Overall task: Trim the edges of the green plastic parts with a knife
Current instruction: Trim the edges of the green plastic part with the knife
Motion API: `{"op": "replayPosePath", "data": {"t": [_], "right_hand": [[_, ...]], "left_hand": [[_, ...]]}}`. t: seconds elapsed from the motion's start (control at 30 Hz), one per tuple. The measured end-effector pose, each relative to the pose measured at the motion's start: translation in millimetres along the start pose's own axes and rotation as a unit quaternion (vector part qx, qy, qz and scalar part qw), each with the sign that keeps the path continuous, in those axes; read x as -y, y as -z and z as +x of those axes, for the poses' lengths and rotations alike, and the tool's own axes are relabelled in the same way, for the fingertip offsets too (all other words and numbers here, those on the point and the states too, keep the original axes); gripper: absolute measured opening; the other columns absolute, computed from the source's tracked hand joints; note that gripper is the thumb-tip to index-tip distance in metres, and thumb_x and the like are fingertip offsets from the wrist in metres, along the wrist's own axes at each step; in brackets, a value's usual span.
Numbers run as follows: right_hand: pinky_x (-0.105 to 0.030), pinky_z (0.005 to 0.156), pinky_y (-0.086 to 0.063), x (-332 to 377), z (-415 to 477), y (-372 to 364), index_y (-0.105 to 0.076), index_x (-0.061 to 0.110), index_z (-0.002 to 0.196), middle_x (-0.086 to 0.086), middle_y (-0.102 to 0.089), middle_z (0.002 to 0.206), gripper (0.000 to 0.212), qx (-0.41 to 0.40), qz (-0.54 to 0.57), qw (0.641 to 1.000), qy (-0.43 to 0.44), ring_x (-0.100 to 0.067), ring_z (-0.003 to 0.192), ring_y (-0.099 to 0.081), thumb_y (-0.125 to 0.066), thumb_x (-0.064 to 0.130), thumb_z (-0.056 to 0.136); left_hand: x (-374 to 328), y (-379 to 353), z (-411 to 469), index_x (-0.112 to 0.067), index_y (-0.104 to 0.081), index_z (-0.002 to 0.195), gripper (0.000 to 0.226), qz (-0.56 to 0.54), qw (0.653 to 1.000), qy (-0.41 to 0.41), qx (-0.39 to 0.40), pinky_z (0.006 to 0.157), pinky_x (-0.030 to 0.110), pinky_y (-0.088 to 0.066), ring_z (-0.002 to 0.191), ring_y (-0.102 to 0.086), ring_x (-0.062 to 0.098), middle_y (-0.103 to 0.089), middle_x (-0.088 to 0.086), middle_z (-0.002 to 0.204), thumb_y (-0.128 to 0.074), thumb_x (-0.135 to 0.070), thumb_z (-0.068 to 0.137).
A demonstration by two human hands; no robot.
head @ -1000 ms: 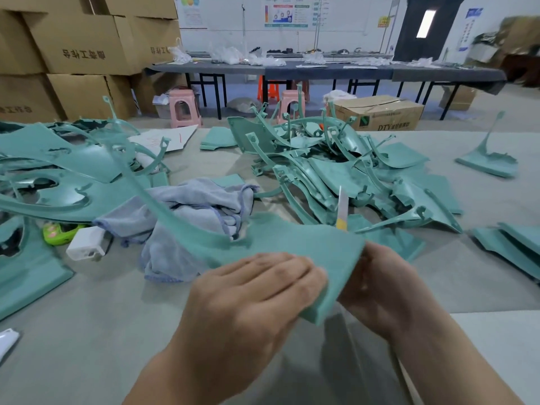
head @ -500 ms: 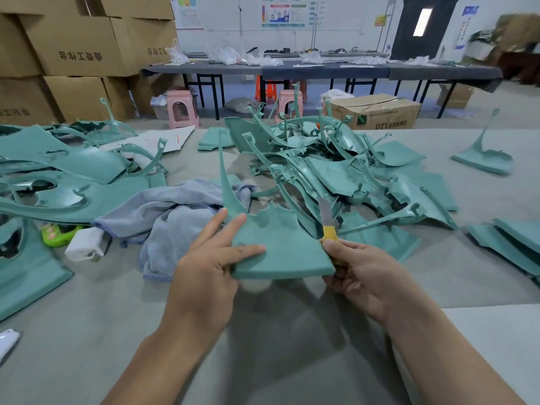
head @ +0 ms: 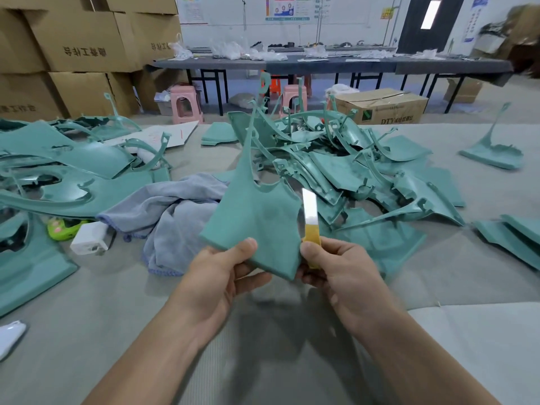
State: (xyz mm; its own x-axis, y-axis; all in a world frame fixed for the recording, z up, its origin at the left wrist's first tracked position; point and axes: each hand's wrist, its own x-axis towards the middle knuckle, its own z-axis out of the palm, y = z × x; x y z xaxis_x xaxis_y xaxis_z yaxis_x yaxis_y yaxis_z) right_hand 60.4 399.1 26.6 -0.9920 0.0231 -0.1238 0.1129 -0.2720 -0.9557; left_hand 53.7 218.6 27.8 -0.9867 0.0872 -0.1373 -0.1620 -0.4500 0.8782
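Grey felt bench (head: 87,331): my left hand (head: 216,276) pinches green part (head: 257,217) by its near edge, light, stiff, flexing; right hand (head: 342,273) grips knife (head: 310,220).

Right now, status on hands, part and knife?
Left hand grips green part, held up off table. Right hand grips knife, blade upright beside part's right edge. Nothing in the way.
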Motion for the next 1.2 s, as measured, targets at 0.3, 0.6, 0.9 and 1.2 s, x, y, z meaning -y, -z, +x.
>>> {"op": "replayPosePath", "data": {"t": [0.3, 0.6, 0.9, 1.2], "right_hand": [[-0.035, 0.052, -0.038, -2, -5, 8, -0.055, 0.016, 0.067, -0.003, -0.05, 0.056, 0.035, 0.008, -0.366, 0.903, 0.227, -0.007, 0.051, -0.04, -0.064, 0.034, 0.096], [-0.024, 0.053, -0.034, -1, 9, 18, -0.047, 0.012, 0.066, 0.008, -0.056, 0.061, 0.042, -0.145, -0.471, 0.847, 0.201, -0.012, 0.06, -0.049, -0.059, 0.033, 0.1], [-0.027, 0.053, -0.034, 0, -13, -2, -0.048, 0.018, 0.071, 0.009, -0.051, 0.059, 0.039, -0.071, -0.425, 0.856, 0.284, -0.011, 0.055, -0.044, -0.051, 0.048, 0.096], [-0.024, 0.05, -0.032, 10, -23, 3, -0.051, 0.016, 0.071, 0.003, -0.046, 0.059, 0.04, -0.03, -0.37, 0.87, 0.324, -0.008, 0.052, -0.039, -0.055, 0.047, 0.096]], "left_hand": [[4, -12, -8, -0.007, -0.073, 0.087, 0.023, 0.235, 0.97, -0.058, -0.032, 0.045, 0.026, -0.053, 0.058, -0.068, 0.017, -0.075, 0.011, 0.078, -0.06, 0.011, 0.089], [8, -13, -10, -0.007, -0.074, 0.09, 0.019, 0.26, 0.965, -0.039, 0.001, 0.046, 0.029, -0.053, 0.059, -0.065, 0.02, -0.074, 0.009, 0.077, -0.064, 0.009, 0.088], [11, -6, -18, -0.013, -0.059, 0.067, 0.02, 0.492, 0.828, -0.262, -0.067, 0.052, 0.04, -0.048, 0.054, -0.057, 0.023, -0.059, -0.005, 0.055, -0.061, -0.031, 0.077], [1, -10, -27, -0.028, -0.067, 0.101, 0.023, 0.626, 0.69, -0.354, -0.084, 0.05, 0.026, -0.045, 0.049, -0.056, 0.021, -0.062, -0.003, 0.054, -0.063, -0.027, 0.078]]}}
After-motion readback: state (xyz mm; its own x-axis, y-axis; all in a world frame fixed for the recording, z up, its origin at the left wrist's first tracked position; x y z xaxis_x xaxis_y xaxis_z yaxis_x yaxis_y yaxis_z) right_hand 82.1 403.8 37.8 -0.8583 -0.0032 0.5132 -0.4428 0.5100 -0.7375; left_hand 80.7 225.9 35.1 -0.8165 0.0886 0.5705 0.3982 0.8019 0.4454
